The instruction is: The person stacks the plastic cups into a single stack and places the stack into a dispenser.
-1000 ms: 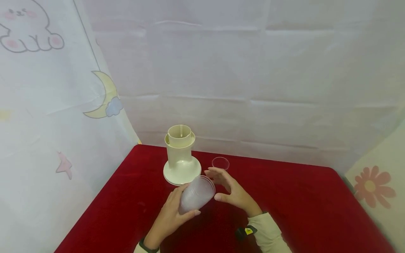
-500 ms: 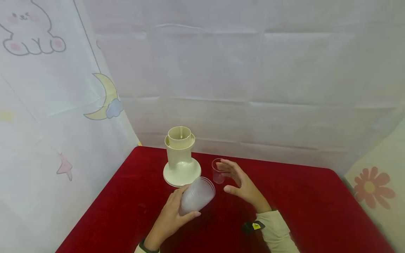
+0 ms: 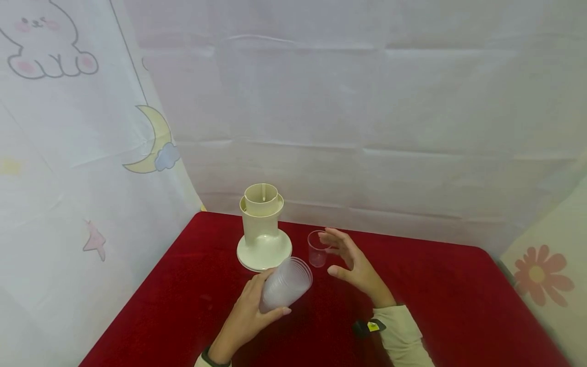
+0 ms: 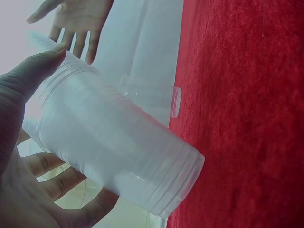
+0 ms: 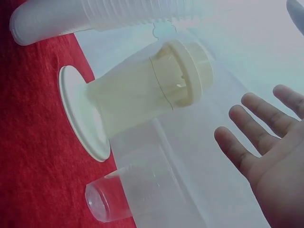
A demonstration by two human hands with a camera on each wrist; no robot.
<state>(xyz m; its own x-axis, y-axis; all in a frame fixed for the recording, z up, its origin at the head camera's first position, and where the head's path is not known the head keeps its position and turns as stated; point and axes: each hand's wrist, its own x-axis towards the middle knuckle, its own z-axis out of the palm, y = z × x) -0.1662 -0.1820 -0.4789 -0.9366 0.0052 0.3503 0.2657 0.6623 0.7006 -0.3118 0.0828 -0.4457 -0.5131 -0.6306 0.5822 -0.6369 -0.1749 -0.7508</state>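
Tilted in my left hand (image 3: pixel 243 315) is a stack of nested clear plastic cups (image 3: pixel 285 286), rims facing up and to the right. In the left wrist view, my thumb and fingers wrap round the stack (image 4: pixel 114 137). One single clear plastic cup (image 3: pixel 317 257) stands upright on the red table, just beyond the stack. My right hand (image 3: pixel 357 270) hovers to the right of that cup, fingers spread and holding nothing. Its fingertips overlap the cup's rim in the head view, but in the right wrist view they are apart from the cup (image 5: pixel 111 197).
A cream-coloured cylindrical holder (image 3: pixel 260 229) on a round base stands behind and left of the cups. The red cloth-covered table (image 3: pixel 435 306) stretches to both sides. Pale printed sheets (image 3: pixel 367 102) hang behind and at the sides.
My right hand has moved right, away from the stack, uncovering the body of the single cup it partly hid. My left hand and the stack have stayed nearly still.
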